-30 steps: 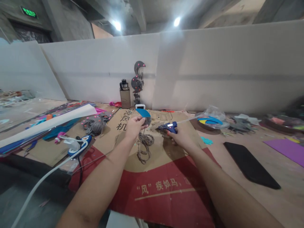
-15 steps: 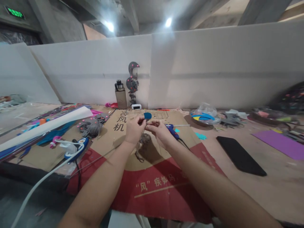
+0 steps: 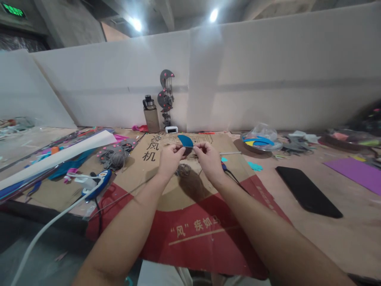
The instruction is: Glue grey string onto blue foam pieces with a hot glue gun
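Note:
A curved blue felt-like piece (image 3: 185,140) is held up over the cardboard, between my two hands. My left hand (image 3: 172,158) pinches its lower left edge between thumb and fingers. At its lower right end, the fingertips of my right hand (image 3: 209,157) are closed on the same piece. Just below the hands, a bundle of grey yarn (image 3: 183,170) lies on the printed cardboard sheet (image 3: 190,248). Behind my right wrist, a blue glue gun (image 3: 224,167) is mostly hidden.
A power strip (image 3: 101,184) and grey yarn (image 3: 114,157) lie left. At the back stand a bottle (image 3: 152,119) and a hanging crescent ornament (image 3: 165,95). Rightward are a bowl of coloured pieces (image 3: 262,149), a black phone-like slab (image 3: 308,191) and a purple sheet (image 3: 355,172).
My right hand has come up to the blue piece, which is now turned and shows more of its surface. The yarn bundle hangs less visibly between the hands. The view has tilted slightly down.

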Demonstrator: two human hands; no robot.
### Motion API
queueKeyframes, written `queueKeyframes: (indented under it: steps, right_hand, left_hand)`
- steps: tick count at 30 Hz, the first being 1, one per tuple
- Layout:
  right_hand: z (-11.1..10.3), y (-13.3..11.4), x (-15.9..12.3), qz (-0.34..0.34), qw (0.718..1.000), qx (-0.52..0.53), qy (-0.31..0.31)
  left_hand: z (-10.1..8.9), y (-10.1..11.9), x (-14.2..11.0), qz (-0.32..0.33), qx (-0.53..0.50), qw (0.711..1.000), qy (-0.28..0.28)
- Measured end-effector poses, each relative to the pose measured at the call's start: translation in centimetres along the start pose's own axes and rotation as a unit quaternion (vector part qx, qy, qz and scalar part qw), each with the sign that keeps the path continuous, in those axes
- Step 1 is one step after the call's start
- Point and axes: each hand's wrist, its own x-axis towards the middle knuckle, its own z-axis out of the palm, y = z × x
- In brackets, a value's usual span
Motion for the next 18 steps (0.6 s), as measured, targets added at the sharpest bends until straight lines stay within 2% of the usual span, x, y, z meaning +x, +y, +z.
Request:
queueKeyframes:
  steps: [8,18]
  right_hand:
    - [-0.44,-0.16,-0.24,-0.043,0.998,-0.048,0.015]
    - [-0.54,-0.28,-0.20,-0.054,0.998,-0.033,0.004]
  left_hand:
    - [0.30,0.01,-0.29,-0.035,-0.052,0.998,-0.012]
    - [0.52,0.62,-0.79,-0.064,-0.102,0.993,-0.019]
